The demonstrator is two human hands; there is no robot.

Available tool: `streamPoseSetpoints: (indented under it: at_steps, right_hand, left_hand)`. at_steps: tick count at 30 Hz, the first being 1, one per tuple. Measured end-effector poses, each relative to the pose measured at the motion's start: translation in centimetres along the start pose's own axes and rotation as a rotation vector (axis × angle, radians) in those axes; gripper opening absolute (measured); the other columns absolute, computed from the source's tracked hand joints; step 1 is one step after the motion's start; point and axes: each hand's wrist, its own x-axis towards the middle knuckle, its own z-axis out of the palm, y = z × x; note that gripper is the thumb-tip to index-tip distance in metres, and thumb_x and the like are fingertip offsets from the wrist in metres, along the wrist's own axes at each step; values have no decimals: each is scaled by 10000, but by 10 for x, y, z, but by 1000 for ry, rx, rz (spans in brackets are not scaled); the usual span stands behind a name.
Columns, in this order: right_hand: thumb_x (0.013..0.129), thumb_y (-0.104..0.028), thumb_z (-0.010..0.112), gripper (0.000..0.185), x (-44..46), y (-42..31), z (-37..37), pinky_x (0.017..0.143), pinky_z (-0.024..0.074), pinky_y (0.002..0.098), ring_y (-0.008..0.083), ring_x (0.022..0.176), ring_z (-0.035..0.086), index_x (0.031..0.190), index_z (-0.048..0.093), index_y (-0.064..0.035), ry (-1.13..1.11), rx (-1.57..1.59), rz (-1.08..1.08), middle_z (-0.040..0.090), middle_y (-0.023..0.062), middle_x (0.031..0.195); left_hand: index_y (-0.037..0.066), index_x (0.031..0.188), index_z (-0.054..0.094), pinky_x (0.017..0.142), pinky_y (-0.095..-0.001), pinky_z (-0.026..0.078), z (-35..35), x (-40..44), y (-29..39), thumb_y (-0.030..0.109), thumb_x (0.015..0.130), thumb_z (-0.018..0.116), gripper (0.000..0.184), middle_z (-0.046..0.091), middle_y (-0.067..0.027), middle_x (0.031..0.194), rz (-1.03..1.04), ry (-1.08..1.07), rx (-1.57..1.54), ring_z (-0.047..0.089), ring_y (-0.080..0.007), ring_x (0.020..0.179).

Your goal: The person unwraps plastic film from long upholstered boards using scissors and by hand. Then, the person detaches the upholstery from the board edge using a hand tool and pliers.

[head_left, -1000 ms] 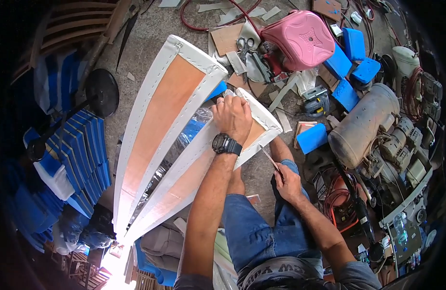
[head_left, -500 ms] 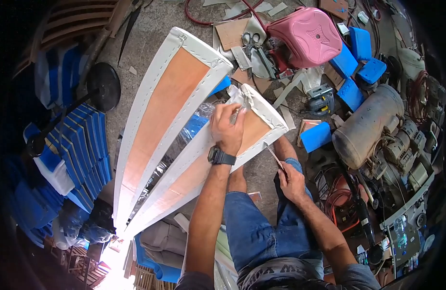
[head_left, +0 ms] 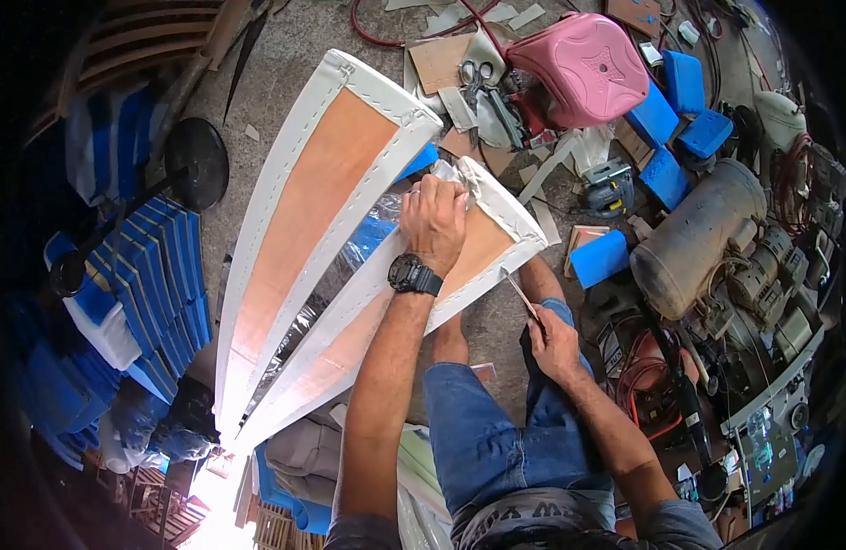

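- White-edged panel [head_left: 354,332] with an orange-brown centre: slants from the bright lower left up to its wide end, in front of the person's knees.
- Blue cushions [head_left: 171,298] with pale stripes, stacked at far left, just below a round black base [head_left: 196,165].
- Matching panel [head_left: 313,183], beside the first; dash-like fastenings line its white border.
- Left hand [head_left: 432,220], a black watch [head_left: 414,274] at its wrist: lies over the first panel's upper edge, fingers bent and bunched together; whether they pinch the white covering, I cannot tell.
- Scissors [head_left: 476,75] on the littered floor.
- Slim metal tool [head_left: 521,292], its tip at the panel's lower border; contact is unclear.
- Right hand [head_left: 556,344]: thumb and fingers pinch that tool's near end.
- Pink plastic stool [head_left: 583,71].
- Jigsaw [head_left: 608,190], near a grimy compressor tank [head_left: 698,240].
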Motion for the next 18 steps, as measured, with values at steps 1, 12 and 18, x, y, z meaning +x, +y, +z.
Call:
streamPoseSetpoints:
  at_steps: [1,12,18]
  right_hand:
    - [899,-97,649,270,0,0,0,762,553,439,380,880,680,1164,625,-49,-7,-5,5,682,183,981]
    - [901,-102,645,277,6,7,-6,766,550,442,386,893,673,1170,621,-42,-30,1,-12,677,183,998]
    - [906,-107,643,265,3,13,-6,764,550,443,385,891,672,1162,621,-42,-25,-37,-51,674,187,998]
  left_hand:
    - [34,946,620,733,-340,471,-1,-2,1,116,896,678,112,563,-94,904,0,-1,2,572,-223,805]
    - [97,994,685,637,-315,487,-1,-25,7,105,826,749,180,594,-52,872,-427,89,-351,594,-209,734]
    - [105,969,648,669,-388,491,10,-29,-8,158,864,709,133,595,-62,900,-304,54,-262,611,-266,754]
